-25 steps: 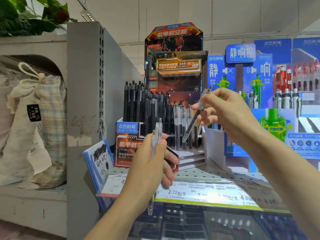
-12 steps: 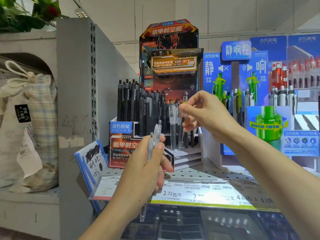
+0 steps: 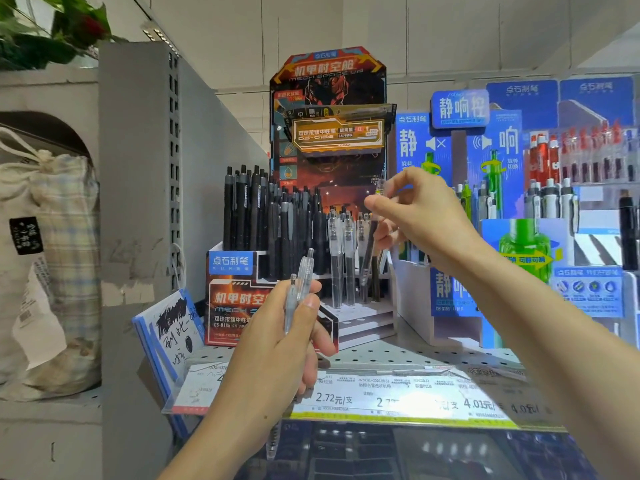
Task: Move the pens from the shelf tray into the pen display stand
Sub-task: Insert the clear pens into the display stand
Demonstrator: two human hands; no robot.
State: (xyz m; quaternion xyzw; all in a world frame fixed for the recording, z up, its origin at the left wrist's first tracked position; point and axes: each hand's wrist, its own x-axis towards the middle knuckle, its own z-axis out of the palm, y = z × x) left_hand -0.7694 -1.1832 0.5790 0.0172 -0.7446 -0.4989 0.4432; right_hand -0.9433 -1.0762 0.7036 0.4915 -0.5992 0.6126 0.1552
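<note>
The tiered pen display stand (image 3: pixel 239 299) with red and black print holds several black pens (image 3: pixel 256 216) at its back left and a few clear pens (image 3: pixel 335 258) at its front right. My right hand (image 3: pixel 419 216) pinches one clear pen (image 3: pixel 367 251) near its top and holds it almost upright, tip down among the standing clear pens. My left hand (image 3: pixel 277 344) is lower, in front of the stand, and grips a small bunch of clear pens (image 3: pixel 300 282) upright. No shelf tray is visible.
A blue pen display (image 3: pixel 450 292) stands right beside the stand, with more pen racks (image 3: pixel 568 188) further right. A notebook (image 3: pixel 166 327) leans at the stand's left. Price labels (image 3: pixel 398 396) line the perforated shelf's front edge. A grey upright (image 3: pixel 138 202) and a cloth bag (image 3: pixel 48 258) lie left.
My right hand has swung its clear pen from a slant to nearly upright and brought it down among the clear pens in the stand. My left hand has kept its bunch still.
</note>
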